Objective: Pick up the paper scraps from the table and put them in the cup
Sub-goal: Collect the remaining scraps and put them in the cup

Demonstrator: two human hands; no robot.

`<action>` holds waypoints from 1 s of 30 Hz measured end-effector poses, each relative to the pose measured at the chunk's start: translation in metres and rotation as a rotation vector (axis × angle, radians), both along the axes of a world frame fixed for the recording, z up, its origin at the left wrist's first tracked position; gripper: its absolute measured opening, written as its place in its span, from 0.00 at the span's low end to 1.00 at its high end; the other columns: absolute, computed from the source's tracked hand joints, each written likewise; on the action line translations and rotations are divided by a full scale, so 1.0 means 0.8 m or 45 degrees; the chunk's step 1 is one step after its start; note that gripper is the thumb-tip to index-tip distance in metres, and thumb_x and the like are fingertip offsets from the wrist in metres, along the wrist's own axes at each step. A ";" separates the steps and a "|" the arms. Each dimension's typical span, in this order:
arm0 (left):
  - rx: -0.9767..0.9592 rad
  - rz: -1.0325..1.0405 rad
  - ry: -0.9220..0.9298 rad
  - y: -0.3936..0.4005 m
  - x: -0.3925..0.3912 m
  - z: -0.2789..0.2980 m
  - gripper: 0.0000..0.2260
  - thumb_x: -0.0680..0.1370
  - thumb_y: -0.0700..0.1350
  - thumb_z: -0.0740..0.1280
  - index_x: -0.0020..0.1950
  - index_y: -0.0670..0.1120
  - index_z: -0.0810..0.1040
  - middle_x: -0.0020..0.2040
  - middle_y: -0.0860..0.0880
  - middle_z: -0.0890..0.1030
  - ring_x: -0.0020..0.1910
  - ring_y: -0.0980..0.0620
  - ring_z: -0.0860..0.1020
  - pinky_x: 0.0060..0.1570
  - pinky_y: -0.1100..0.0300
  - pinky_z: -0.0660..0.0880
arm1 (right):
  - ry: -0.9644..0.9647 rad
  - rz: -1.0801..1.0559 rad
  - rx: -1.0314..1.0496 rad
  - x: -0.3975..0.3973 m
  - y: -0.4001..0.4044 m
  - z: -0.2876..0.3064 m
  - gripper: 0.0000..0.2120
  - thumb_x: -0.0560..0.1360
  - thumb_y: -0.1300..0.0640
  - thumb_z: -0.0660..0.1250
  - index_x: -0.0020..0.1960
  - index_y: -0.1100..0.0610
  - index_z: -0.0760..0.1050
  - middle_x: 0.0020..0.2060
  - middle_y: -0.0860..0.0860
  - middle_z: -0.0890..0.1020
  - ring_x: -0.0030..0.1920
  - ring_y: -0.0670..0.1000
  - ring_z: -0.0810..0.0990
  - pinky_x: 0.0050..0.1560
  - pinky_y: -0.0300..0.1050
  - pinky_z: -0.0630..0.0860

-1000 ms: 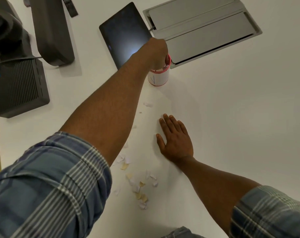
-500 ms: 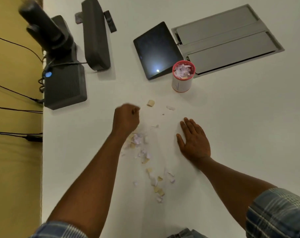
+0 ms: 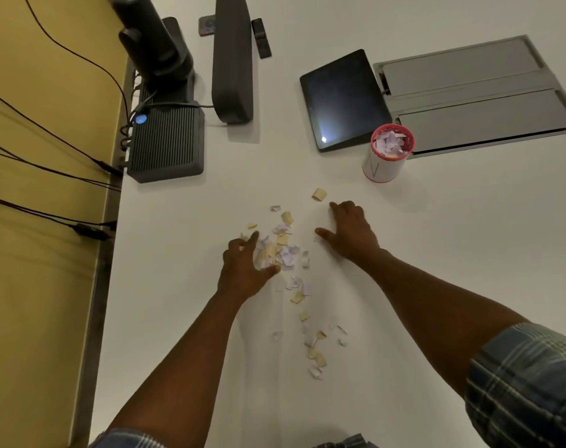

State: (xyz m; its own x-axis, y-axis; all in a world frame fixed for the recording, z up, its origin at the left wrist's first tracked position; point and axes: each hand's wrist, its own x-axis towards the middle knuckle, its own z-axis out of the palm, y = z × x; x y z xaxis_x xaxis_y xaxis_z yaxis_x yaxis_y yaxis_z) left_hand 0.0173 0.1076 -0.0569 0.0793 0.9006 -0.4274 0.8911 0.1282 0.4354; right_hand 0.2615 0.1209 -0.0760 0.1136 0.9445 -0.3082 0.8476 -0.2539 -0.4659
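Dark box (image 3: 167,142): we see it at the table's (image 3: 469,253) left edge, a blue light on its near corner and cables running off to the left; no brand is readable.
Left hand (image 3: 243,270): we have it palm down at the left side of the main heap, forefinger stretched forward, thumb out toward the paper, the other fingers loosely bent; it touches the heap's edge but grips nothing.
Paper scraps (image 3: 281,250): cream and pale lilac bits lie in a dense heap between our two hands, mid-table, with a thin trail running toward the near edge and one curled cream piece (image 3: 319,194) lying apart, just beyond the right hand.
Tablet (image 3: 343,100): dark screen, nothing legible.
Right hand (image 3: 351,231): flat on the table to the right of the heap, thumb pointing toward it, fingers together and bent at the tips; it holds nothing.
Cup (image 3: 386,153): white with a red rim, upright toward the far right, just in front of the grey floor-box lid (image 3: 479,95), already well filled with scraps; we read only a thin blue mark like an "N" on its side.
Step in hand: we judge it is gathering; we should sweep both hands inward to bunch the heap, pinch a compact bundle, and carry it low over the cup's rim so light bits do not flutter off.
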 end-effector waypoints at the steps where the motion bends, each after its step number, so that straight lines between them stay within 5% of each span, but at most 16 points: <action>1: 0.010 -0.058 0.022 0.000 0.006 -0.001 0.39 0.69 0.59 0.72 0.75 0.53 0.58 0.70 0.45 0.61 0.69 0.44 0.62 0.64 0.50 0.69 | 0.003 0.070 0.009 -0.012 -0.002 0.001 0.35 0.75 0.41 0.65 0.74 0.56 0.59 0.69 0.56 0.64 0.69 0.56 0.62 0.65 0.52 0.67; 5: 0.109 -0.254 0.071 -0.008 0.027 -0.001 0.28 0.72 0.55 0.71 0.70 0.50 0.68 0.67 0.45 0.66 0.65 0.44 0.67 0.60 0.53 0.70 | 0.017 0.386 0.057 -0.061 -0.025 0.001 0.33 0.74 0.41 0.65 0.73 0.55 0.62 0.68 0.56 0.67 0.66 0.57 0.65 0.64 0.51 0.69; 10: 0.058 -0.022 -0.161 -0.037 0.036 0.000 0.09 0.79 0.49 0.61 0.53 0.44 0.73 0.51 0.46 0.76 0.47 0.49 0.75 0.47 0.54 0.74 | 0.000 0.586 0.149 -0.088 -0.071 0.000 0.20 0.78 0.49 0.61 0.68 0.54 0.69 0.63 0.55 0.70 0.60 0.55 0.69 0.55 0.49 0.73; 14: 0.072 -0.015 -0.194 -0.076 0.023 -0.012 0.09 0.80 0.48 0.58 0.45 0.45 0.72 0.42 0.50 0.76 0.41 0.52 0.75 0.40 0.57 0.73 | -0.123 0.736 0.204 -0.082 -0.122 -0.004 0.11 0.77 0.58 0.61 0.59 0.58 0.73 0.52 0.55 0.73 0.51 0.55 0.73 0.37 0.49 0.75; 19: 0.252 -0.330 -0.092 -0.130 0.002 -0.023 0.09 0.79 0.42 0.60 0.51 0.43 0.79 0.49 0.48 0.78 0.47 0.51 0.75 0.46 0.57 0.75 | -0.162 0.653 0.154 -0.063 -0.169 0.001 0.08 0.76 0.61 0.63 0.54 0.57 0.76 0.48 0.54 0.75 0.48 0.55 0.76 0.33 0.48 0.75; 24: 0.213 -0.449 -0.074 -0.176 -0.004 -0.010 0.16 0.77 0.46 0.63 0.64 0.48 0.74 0.58 0.52 0.77 0.55 0.51 0.75 0.50 0.56 0.77 | -0.053 0.556 0.044 -0.043 -0.204 0.017 0.18 0.77 0.56 0.62 0.67 0.52 0.70 0.61 0.50 0.75 0.59 0.52 0.75 0.48 0.48 0.78; 30: 0.157 -0.149 -0.079 -0.205 -0.023 -0.001 0.25 0.72 0.52 0.69 0.66 0.52 0.67 0.58 0.53 0.74 0.55 0.51 0.75 0.50 0.57 0.75 | -0.041 0.099 -0.078 -0.026 -0.238 0.033 0.22 0.79 0.51 0.62 0.70 0.56 0.65 0.65 0.54 0.69 0.61 0.55 0.73 0.56 0.47 0.74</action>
